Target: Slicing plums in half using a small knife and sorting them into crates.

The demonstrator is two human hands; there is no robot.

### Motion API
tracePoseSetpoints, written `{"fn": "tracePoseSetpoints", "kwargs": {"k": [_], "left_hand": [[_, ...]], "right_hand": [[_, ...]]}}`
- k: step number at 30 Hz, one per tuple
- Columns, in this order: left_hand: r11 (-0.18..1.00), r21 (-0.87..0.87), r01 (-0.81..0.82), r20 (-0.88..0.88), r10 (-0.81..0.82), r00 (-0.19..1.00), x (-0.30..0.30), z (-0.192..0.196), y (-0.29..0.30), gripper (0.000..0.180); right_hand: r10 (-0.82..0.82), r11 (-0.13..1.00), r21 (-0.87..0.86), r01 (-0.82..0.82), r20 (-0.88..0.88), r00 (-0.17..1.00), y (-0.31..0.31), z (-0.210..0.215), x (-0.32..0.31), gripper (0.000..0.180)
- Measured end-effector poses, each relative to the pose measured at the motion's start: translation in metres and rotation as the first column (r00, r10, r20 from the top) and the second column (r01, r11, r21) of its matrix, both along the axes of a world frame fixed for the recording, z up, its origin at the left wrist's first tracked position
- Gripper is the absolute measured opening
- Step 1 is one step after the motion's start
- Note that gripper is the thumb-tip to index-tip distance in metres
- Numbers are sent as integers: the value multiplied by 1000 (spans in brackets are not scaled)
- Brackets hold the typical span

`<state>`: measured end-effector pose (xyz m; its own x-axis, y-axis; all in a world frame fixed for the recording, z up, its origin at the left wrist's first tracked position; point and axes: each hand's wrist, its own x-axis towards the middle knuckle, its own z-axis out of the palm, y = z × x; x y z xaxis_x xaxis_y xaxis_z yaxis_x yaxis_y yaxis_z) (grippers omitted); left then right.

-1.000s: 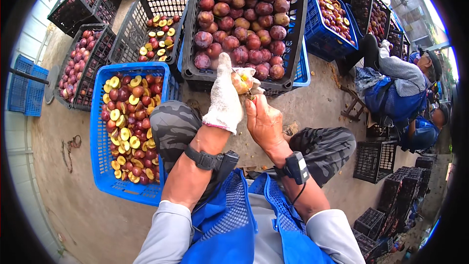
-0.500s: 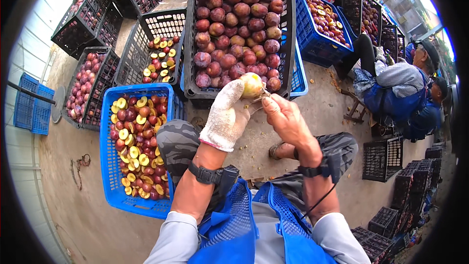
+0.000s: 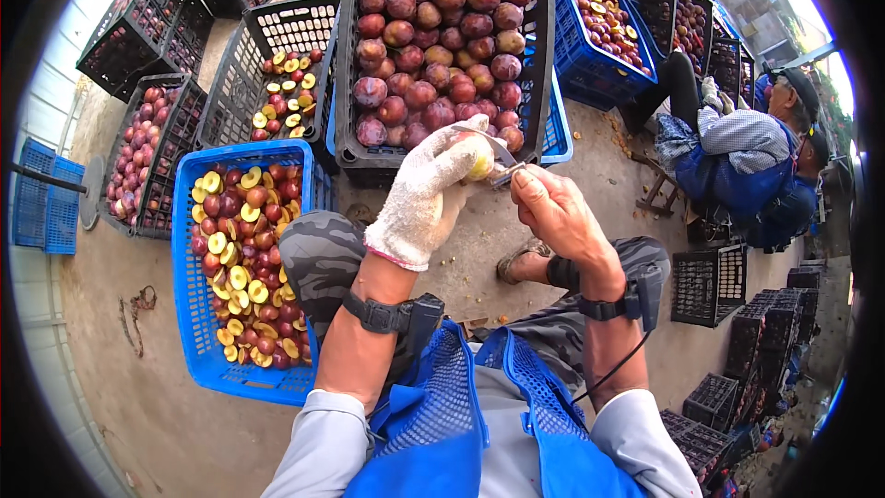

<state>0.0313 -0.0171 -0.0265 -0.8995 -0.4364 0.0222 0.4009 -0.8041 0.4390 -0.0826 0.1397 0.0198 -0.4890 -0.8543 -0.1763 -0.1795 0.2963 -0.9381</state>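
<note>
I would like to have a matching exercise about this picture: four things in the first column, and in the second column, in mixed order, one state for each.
Column 1
1. Left hand
2. Right hand
3. Blue crate beside the left knee
4. Black crate just beyond the hands

Column 2
A. heaped with whole plums
B. bare, holding a metal tool
C. in a whitish glove, holding a fruit
D. contains cut plums showing yellow flesh

Pairs: 1-C, 2-B, 3-D, 4-A

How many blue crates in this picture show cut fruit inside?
2: a near blue crate at the left and a farther blue crate at the upper right. More may be hidden.
</note>
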Motion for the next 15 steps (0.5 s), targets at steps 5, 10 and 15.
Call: {"fn": "tracePoseSetpoints", "kwargs": {"k": [5,10,15], "left_hand": [[944,-280,173,190,-122,974,17,-1,2,51],[804,-446,393,336,-256,906,32,3,-2,53],[377,-698,608,464,-408,786,36,-1,2,53]], "right_hand": [[101,990,102,-95,-58,993,16,0,1,39],[407,909,214,-358,-265,874,33,16,-5,38],[590,764,428,-483,-159,792,57,15,-13,41]]}}
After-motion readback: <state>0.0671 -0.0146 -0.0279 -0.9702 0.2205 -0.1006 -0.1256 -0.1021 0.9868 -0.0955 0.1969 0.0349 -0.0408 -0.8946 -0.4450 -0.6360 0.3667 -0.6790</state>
